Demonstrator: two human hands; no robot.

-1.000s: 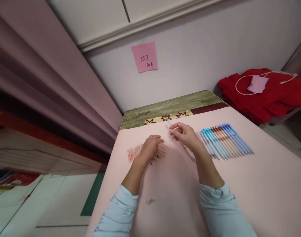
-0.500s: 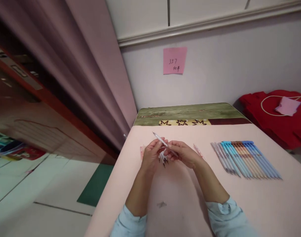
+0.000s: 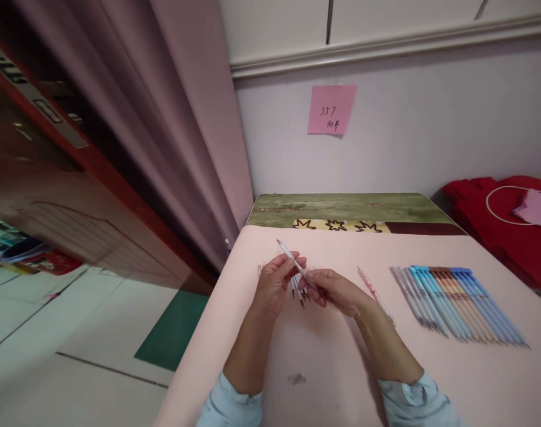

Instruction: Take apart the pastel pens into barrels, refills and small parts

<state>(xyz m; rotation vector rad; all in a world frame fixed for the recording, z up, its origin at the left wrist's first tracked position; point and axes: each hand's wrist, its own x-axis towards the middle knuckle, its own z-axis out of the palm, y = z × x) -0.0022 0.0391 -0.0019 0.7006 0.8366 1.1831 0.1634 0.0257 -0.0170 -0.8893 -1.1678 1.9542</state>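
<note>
A slim whitish pen [image 3: 289,251] is held tilted above the table, its dark tip pointing up and to the left. My left hand [image 3: 274,281] pinches it near the middle. The fingers of my right hand [image 3: 335,289] close on its lower right end. Beneath the hands lie several white pen refills [image 3: 300,292] with dark tips, partly covered by my fingers. Just right of my right hand a pink and clear pen [image 3: 375,293] rests on the table. Behind my left hand a bit of something pink [image 3: 260,270] shows, mostly hidden.
Grey, light blue, brown and dark blue pens [image 3: 457,302] lie in a neat row at the right of the pale pink tabletop [image 3: 323,367]. A pink note [image 3: 331,110] is on the wall. Red cloth [image 3: 479,207] lies beyond the right edge; a curtain [image 3: 194,118] hangs at left.
The view has shifted slightly left, so the scene sits further right. Both hands keep hold of the pen in nearly the same pose. More of the pink pen at right shows now.
</note>
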